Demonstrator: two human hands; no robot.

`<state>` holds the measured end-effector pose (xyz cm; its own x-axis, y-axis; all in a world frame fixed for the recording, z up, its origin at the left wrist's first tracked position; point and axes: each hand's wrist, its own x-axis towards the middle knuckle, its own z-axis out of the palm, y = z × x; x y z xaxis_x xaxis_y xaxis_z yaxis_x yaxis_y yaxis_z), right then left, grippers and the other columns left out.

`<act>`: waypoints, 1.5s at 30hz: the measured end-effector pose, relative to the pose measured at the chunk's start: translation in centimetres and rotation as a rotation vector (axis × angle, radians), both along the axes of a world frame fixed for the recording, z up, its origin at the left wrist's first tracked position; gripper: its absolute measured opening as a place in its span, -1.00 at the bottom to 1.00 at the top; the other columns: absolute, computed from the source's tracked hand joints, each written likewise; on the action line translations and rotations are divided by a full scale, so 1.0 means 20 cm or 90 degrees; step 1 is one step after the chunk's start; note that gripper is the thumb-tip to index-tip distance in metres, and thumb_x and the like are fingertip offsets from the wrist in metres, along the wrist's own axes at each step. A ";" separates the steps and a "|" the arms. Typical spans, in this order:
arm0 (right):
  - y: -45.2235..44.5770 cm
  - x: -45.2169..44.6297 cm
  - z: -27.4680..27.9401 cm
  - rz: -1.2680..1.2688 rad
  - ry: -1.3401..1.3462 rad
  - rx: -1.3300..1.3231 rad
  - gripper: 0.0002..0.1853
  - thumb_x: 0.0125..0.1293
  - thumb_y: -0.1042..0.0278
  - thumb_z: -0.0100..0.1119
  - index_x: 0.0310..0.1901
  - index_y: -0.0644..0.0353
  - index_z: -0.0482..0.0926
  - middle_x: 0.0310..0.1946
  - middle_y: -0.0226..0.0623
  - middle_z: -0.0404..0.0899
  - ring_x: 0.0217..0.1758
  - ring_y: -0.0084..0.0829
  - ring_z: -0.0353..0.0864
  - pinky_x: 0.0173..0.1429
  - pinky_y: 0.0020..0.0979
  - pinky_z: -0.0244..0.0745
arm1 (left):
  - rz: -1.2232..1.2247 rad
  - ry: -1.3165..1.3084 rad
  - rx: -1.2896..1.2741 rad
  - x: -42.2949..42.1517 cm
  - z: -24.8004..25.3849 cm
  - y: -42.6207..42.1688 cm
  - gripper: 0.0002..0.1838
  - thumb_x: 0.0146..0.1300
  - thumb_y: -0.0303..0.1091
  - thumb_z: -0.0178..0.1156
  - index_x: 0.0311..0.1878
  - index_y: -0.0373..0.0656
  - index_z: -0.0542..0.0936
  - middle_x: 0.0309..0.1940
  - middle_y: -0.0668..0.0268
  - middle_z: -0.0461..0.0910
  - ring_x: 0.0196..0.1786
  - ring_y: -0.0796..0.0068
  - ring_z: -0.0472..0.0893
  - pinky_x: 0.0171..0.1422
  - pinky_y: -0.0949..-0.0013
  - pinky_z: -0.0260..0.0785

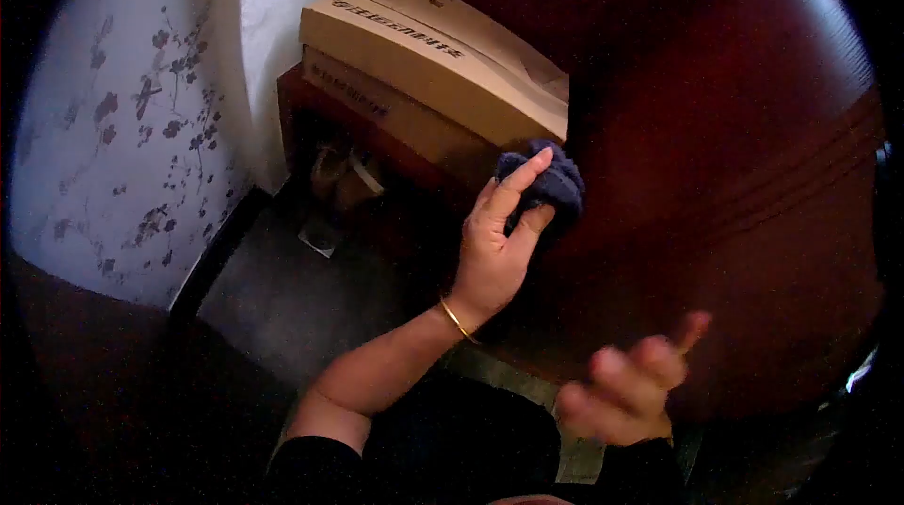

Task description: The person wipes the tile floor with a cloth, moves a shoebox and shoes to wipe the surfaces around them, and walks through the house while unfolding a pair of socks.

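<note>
My left hand (494,255), with a gold bracelet on its wrist, is closed on a dark blue cloth (565,180). The cloth is bunched up and lies right by the near right corner of a cardboard box (424,53) with dark printing on it. Whether cloth and box touch, I cannot tell. Lower right, my right hand (626,392) is blurred by motion. Its fingers look apart and partly bent, and I see nothing in them. It hangs over the front of the dark red wooden surface (697,251).
Below the box, shoes (348,175) sit in a dark recess of the furniture. To the left stand a white wall edge (273,43) and a panel with a flower pattern (132,128). Grey floor (292,288) shows beneath. A small white piece (317,241) lies near the shoes.
</note>
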<state>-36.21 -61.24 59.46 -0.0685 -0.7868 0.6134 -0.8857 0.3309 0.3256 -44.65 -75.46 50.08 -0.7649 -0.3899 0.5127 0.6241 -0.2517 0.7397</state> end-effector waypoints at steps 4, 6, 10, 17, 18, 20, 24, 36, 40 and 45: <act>0.00 -0.02 0.07 -0.265 0.072 -0.015 -0.70 0.24 0.10 0.17 0.02 -0.30 0.61 0.22 -0.41 0.49 0.48 -0.07 0.13 0.50 0.37 -0.42 | 0.081 0.108 -0.104 0.04 0.25 -0.04 -0.49 0.31 -0.51 0.16 0.34 -0.05 0.42 0.11 0.15 0.53 0.14 0.28 0.52 0.30 0.29 0.29; -0.04 -0.08 0.09 -0.325 0.038 0.050 -0.75 0.26 0.18 0.06 -0.04 -0.15 0.57 0.21 -0.26 0.49 0.54 0.00 0.05 0.53 0.27 -0.55 | 0.041 0.130 -0.072 0.03 0.32 -0.04 -0.47 0.31 -0.51 0.15 0.35 -0.06 0.38 0.17 0.11 0.48 0.18 0.22 0.48 0.32 0.27 0.27; 0.01 -0.17 -0.05 -0.288 0.100 -0.012 -0.67 0.23 0.15 0.07 0.05 -0.09 0.46 0.27 -0.18 0.42 0.54 0.06 0.02 0.54 0.21 -0.64 | -0.010 0.156 -0.073 -0.03 0.40 -0.04 -0.44 0.29 -0.39 0.21 0.35 -0.10 0.34 0.24 0.09 0.39 0.24 0.18 0.41 0.36 0.24 0.21; -0.15 -0.20 -0.12 -0.191 0.129 -0.055 -0.76 0.28 0.06 0.07 -0.04 -0.28 0.58 0.15 -0.41 0.55 0.51 -0.07 0.12 0.55 0.23 -0.46 | 0.008 0.113 -0.105 -0.54 0.57 0.08 -0.50 0.31 -0.21 0.17 0.26 -0.13 0.34 0.11 0.03 0.44 0.17 0.14 0.43 0.31 0.20 0.24; -0.18 -0.22 -0.10 -0.201 0.131 -0.081 -0.71 0.35 0.04 0.00 0.02 -0.32 0.65 0.16 -0.49 0.56 0.43 -0.17 0.29 0.57 0.21 -0.31 | -0.014 0.094 -0.077 -0.59 0.59 0.09 -0.48 0.30 -0.21 0.18 0.26 -0.14 0.30 0.09 -0.07 0.41 0.15 -0.02 0.43 0.28 0.14 0.26; -0.14 -0.26 -0.05 -0.165 0.138 -0.018 -0.69 0.34 0.05 0.03 0.05 -0.32 0.64 0.18 -0.50 0.55 0.49 -0.17 0.17 0.60 0.07 -0.31 | -0.117 0.063 -0.003 -0.50 0.53 0.10 -0.50 0.30 -0.33 0.16 0.26 -0.18 0.27 0.11 0.00 0.40 0.20 0.06 0.41 0.35 0.16 0.20; -0.17 -0.27 -0.20 -0.095 0.069 -0.133 -0.68 0.33 0.13 0.07 0.08 -0.32 0.64 0.22 -0.57 0.53 0.52 -0.24 0.09 0.62 -0.18 -0.31 | -0.154 0.271 -0.083 -0.27 0.66 0.00 -0.38 0.23 -0.51 0.18 0.35 -0.20 0.22 0.27 0.10 0.28 0.37 0.14 0.26 0.48 0.20 0.01; -0.20 -0.19 -0.12 -0.132 0.061 -0.128 -0.85 0.24 0.19 0.12 -0.20 -0.39 0.60 -0.02 -0.59 0.64 0.43 -0.14 0.32 0.60 0.05 -0.51 | -0.064 0.030 -0.181 -0.73 0.67 0.15 -0.39 0.31 -0.25 0.19 0.27 -0.19 0.09 0.08 -0.07 0.37 0.16 0.02 0.42 0.30 0.15 0.26; -0.13 -0.19 -0.09 -0.094 0.024 -0.075 -0.84 0.31 0.15 0.09 -0.11 -0.33 0.58 -0.01 -0.60 0.62 0.37 -0.19 0.38 0.59 -0.02 -0.23 | -0.125 0.028 -0.135 -0.27 0.51 -0.02 -0.37 0.27 -0.35 0.20 0.33 -0.19 0.14 0.21 -0.03 0.33 0.28 0.07 0.37 0.39 0.16 0.18; -0.06 -0.22 0.40 0.002 0.011 0.477 -0.64 0.43 0.04 -0.01 0.22 -0.24 0.44 0.28 -0.64 0.42 0.40 -0.43 0.35 0.54 -0.19 0.10 | -0.135 -0.145 -0.013 0.20 0.15 -0.05 -0.41 0.17 -0.33 0.27 0.29 -0.10 0.38 0.20 0.16 0.44 0.28 0.17 0.43 0.41 0.20 0.19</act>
